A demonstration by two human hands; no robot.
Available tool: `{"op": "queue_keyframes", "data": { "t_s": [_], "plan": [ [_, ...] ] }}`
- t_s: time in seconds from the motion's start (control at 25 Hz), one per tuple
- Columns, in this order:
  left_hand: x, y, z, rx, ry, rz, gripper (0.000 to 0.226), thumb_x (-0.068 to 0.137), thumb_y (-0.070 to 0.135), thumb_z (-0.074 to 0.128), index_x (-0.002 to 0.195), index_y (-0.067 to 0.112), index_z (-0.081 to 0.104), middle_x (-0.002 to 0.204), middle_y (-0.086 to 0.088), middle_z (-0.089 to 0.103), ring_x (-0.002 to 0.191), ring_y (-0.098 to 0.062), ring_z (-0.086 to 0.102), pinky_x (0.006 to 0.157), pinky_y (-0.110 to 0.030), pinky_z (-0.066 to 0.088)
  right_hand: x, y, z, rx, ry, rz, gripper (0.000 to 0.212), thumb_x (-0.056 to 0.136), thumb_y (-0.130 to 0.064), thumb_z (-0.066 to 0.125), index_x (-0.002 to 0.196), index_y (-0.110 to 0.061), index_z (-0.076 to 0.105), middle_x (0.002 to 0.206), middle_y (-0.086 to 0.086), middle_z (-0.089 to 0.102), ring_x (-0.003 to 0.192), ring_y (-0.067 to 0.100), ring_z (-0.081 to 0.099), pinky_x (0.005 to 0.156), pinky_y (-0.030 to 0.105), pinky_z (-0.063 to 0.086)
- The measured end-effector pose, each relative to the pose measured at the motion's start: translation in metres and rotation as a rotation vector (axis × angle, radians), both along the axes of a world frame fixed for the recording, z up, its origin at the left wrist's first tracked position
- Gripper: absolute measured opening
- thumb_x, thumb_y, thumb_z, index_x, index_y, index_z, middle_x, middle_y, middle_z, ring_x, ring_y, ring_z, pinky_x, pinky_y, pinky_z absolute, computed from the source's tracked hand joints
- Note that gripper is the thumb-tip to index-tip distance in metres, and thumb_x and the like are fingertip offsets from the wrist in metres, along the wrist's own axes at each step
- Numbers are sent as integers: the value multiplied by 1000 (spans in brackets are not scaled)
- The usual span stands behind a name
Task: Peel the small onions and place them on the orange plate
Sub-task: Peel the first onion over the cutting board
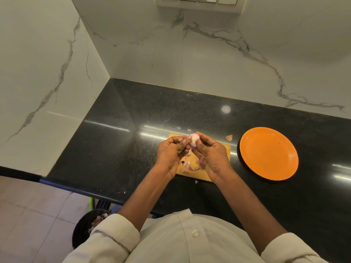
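currently | small onion (pixel 194 140) pinched by right hand (pixel 210 158), left hand (pixel 171 151) pinching its skin | orange plate (pixel 268 153) lies right, nearer right hand

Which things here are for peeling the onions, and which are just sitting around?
For the job:
- onion, held by left hand and right hand
- orange plate
- cutting board
- peels on the board

Just lying about:
- stray peel on the counter
- black bin on the floor
- wall switches
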State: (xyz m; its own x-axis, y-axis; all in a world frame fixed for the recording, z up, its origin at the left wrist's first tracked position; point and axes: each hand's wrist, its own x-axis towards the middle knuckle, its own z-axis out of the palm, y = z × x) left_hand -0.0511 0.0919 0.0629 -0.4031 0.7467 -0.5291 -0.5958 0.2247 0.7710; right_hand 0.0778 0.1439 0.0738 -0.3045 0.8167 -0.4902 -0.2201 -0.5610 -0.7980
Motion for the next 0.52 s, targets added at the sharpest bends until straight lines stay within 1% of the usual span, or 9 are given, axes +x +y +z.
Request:
{"op": "queue_keyframes", "data": {
  "t_s": [0.08, 0.12, 0.2, 0.24, 0.28, 0.32, 0.4, 0.44, 0.52],
  "plan": [
    [-1, -1, -5, -27, 66, -42, 11, 101, -1, 61, 101, -2, 72, 88, -18, 73, 77, -24, 72, 81, -37, 63, 1, -1, 1, 236, -220, 68, 35, 97, 2, 67, 122, -22, 75, 118, -6, 77, 113, 11, 72, 85, 25, 60],
    [-1, 0, -6, -32, 134, -79, 15, 105, 9, 61, 104, 0, 73, 93, -17, 76, 84, -28, 75, 86, -41, 63, 2, 0, 3, 349, -291, 83, 38, 96, 3, 67, 122, -24, 75, 117, -10, 76, 113, 7, 71, 87, 24, 60],
    [1, 4, -5, -27, 224, -142, 33, 108, 34, 57, 111, 5, 74, 100, -15, 79, 95, -30, 78, 86, -42, 63, 4, 4, 6, 467, -307, 93, 41, 95, 6, 67, 123, -23, 74, 119, -11, 75, 113, 3, 69, 89, 24, 60],
    [1, 6, -5, -12, 239, -165, 38, 108, 40, 55, 114, 8, 75, 102, -14, 80, 98, -29, 78, 84, -41, 63, 5, 6, 6, 494, -299, 107, 42, 94, 8, 67, 123, -22, 74, 119, -10, 75, 113, 3, 69, 89, 23, 60],
    [2, 8, -3, 12, 245, -183, 37, 108, 41, 55, 116, 10, 74, 104, -13, 80, 99, -29, 78, 80, -42, 62, 5, 6, 6, 516, -299, 127, 43, 94, 8, 66, 123, -22, 75, 120, -9, 75, 113, 4, 69, 88, 23, 60],
    [2, 9, -2, 31, 250, -191, 33, 108, 37, 55, 117, 10, 73, 105, -13, 79, 99, -29, 78, 75, -41, 61, 5, 6, 5, 528, -314, 148, 42, 94, 8, 66, 122, -23, 75, 120, -9, 75, 112, 5, 69, 87, 23, 60],
    [5, 11, 0, 51, 284, -166, 24, 109, 27, 56, 116, 10, 70, 104, -13, 79, 94, -30, 78, 73, -37, 62, 5, 5, 4, 496, -306, 166, 40, 97, 5, 64, 120, -25, 76, 123, -10, 73, 113, 8, 70, 88, 27, 61],
    [5, 11, -1, 67, 344, -143, 20, 109, 23, 56, 115, 10, 69, 102, -13, 78, 91, -31, 77, 72, -37, 63, 5, 5, 4, 442, -268, 154, 36, 99, 1, 64, 121, -26, 77, 125, -8, 73, 113, 10, 70, 89, 29, 61],
    [4, 9, -5, 127, 549, -121, 16, 109, 19, 55, 114, 12, 69, 99, -9, 76, 86, -30, 76, 73, -39, 65, 2, 5, 6, 312, -194, 101, 25, 103, -13, 63, 123, -22, 75, 123, -2, 74, 112, 14, 72, 87, 30, 62]
  ]
}}
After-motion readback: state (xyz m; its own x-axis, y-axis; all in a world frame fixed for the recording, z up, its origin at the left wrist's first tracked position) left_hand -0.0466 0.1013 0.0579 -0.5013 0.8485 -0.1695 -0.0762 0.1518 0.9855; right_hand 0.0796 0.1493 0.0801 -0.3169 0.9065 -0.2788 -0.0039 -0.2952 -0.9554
